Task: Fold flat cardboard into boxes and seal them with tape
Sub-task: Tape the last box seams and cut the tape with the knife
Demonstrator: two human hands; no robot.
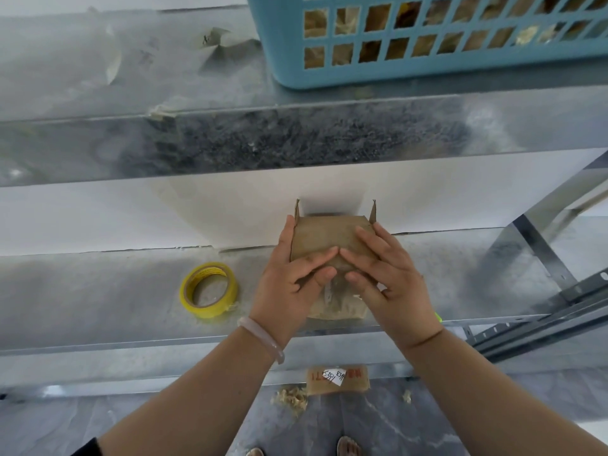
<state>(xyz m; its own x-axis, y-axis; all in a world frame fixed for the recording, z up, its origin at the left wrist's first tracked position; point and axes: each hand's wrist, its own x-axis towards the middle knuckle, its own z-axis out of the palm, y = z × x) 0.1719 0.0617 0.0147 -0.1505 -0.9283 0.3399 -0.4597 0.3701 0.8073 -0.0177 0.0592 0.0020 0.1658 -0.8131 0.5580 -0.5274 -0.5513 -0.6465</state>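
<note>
A small brown cardboard box (pixel 329 235) stands on the lower metal shelf (pixel 98 291), two side flaps sticking up at its far corners. My left hand (pixel 289 284) grips its left side, fingers laid over the folded top flap and thumb on the near face. My right hand (pixel 388 278) mirrors it on the right side, and the fingertips of both hands meet at the middle of the top. Clear tape shows on the box's near face between my thumbs. A yellow tape roll (pixel 209 290) lies flat on the shelf left of my left hand.
A blue plastic basket (pixel 427 60) with brown contents stands on the upper shelf (pixel 131 103) at the back right. Grey folded scraps (pixel 223 47) lie left of it. A labelled cardboard piece (pixel 339 379) and shavings lie on the floor below. Shelf braces (pixel 543 258) run at right.
</note>
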